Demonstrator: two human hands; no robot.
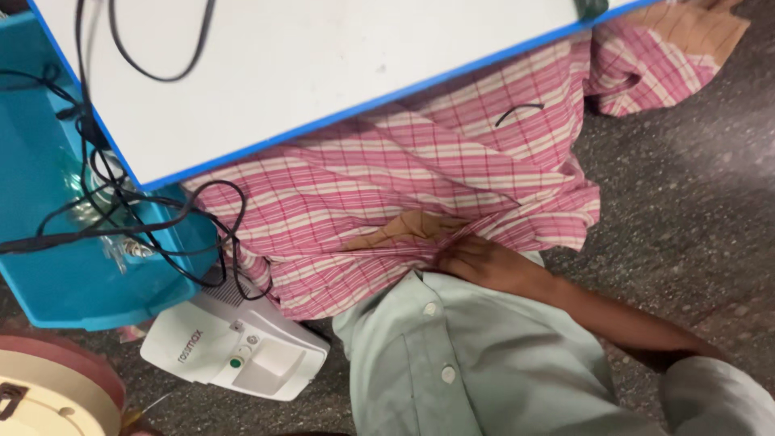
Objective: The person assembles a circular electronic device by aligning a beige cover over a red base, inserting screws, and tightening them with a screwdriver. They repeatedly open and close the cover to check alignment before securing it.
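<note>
Head view looks steeply down past the person's own pale green buttoned shirt (452,363) to a pink-and-cream checked cotton cloth (420,202) that hangs from under a white counter with a blue edge (323,64) and pools towards the speckled grey floor (694,202). Only one hand shows, the right hand (480,262), its bare forearm coming in from the lower right. It lies on the cloth close against the body, just where a tan inner face of the fabric folds out. Its fingers are curled into the folds, and I cannot tell whether the grip is pinching the cloth or only pressing on it, since the fingertips are buried. The left hand is out of sight.

To the left of the cloth a white plastic box-shaped machine with a green button (234,347) sits on the floor, touching the fabric's lower edge. Above it, black cables (121,210) trail off the counter and across a bright blue plastic bin (48,266) with something clear and shiny inside. A round cream and dark red object (48,387) fills the lower left corner.

Handling this cloth well, in my judgement, means gathering a full fold rather than a thin edge, and keeping the loose hem away from the cables and the machine, which it could snag or drag.
</note>
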